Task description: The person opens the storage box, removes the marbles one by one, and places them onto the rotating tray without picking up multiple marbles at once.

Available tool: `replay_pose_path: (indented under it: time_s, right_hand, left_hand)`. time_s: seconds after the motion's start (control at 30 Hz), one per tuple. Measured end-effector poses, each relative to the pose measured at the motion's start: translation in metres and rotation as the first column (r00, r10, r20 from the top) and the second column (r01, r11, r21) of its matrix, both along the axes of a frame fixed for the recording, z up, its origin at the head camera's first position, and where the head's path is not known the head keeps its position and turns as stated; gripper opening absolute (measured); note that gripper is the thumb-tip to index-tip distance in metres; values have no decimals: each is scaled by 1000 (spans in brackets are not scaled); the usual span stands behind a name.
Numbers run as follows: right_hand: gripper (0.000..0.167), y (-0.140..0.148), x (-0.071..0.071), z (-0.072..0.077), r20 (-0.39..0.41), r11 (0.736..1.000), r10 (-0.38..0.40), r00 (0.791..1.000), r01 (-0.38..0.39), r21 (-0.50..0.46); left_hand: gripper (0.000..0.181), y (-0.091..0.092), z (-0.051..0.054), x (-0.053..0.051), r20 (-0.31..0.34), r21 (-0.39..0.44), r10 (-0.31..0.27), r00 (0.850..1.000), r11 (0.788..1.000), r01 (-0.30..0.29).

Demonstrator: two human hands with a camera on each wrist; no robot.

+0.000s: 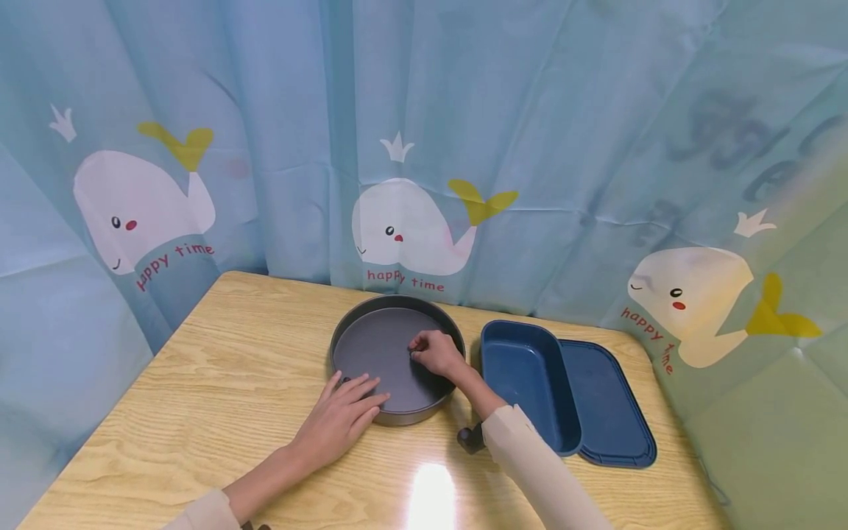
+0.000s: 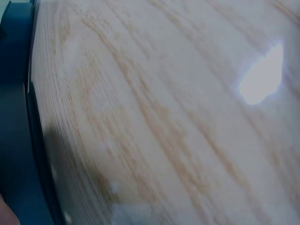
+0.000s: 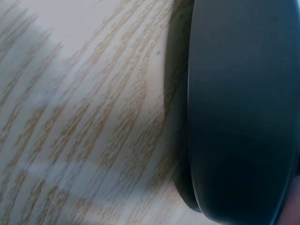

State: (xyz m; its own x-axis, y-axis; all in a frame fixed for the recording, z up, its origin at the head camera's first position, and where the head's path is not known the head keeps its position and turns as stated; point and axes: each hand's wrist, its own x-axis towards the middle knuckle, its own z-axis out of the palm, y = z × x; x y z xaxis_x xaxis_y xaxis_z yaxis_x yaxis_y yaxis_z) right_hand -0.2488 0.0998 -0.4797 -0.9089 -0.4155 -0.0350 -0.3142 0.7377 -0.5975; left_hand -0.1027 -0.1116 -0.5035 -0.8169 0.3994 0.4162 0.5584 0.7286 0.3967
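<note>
A round, dark grey pan [image 1: 380,335] with a raised wall stands on the wooden table. My left hand [image 1: 341,416] rests over its near left rim, the fingers spread and nearly straight. A small dark spot shows by the left fingertips; what it is I cannot tell. Above the right part of the pan's floor, my right hand [image 1: 437,353] has its fingers curled, and it pinches a small dark thing [image 1: 413,352], mostly hidden by the fingers. Both wrist views show the pan's outer wall close up, the left view at its left edge and the right view along the pan wall [image 3: 243,103].
To the right of the pan sits a deep blue rectangular container [image 1: 523,368]. Its flat blue lid [image 1: 612,405] lies beside it. A light blue curtain [image 1: 298,147] with printed whales hangs behind the table [image 1: 218,353]. A bright reflection shows near the front.
</note>
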Motion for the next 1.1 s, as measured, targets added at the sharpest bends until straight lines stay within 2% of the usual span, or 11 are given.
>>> replay_pose_path:
  time_s: [0.33, 1.1]
  right_hand:
    - [3, -1, -1, 0, -1, 1000, -11, 1000, 11, 1]
    - [5, 0, -1, -1, 12, 1000, -3, 1000, 3, -11]
  left_hand:
    - [29, -1, 0, 0, -25, -11, -7, 1000, 1000, 7]
    - [29, -1, 0, 0, 16, -12, 3, 1000, 1000, -3]
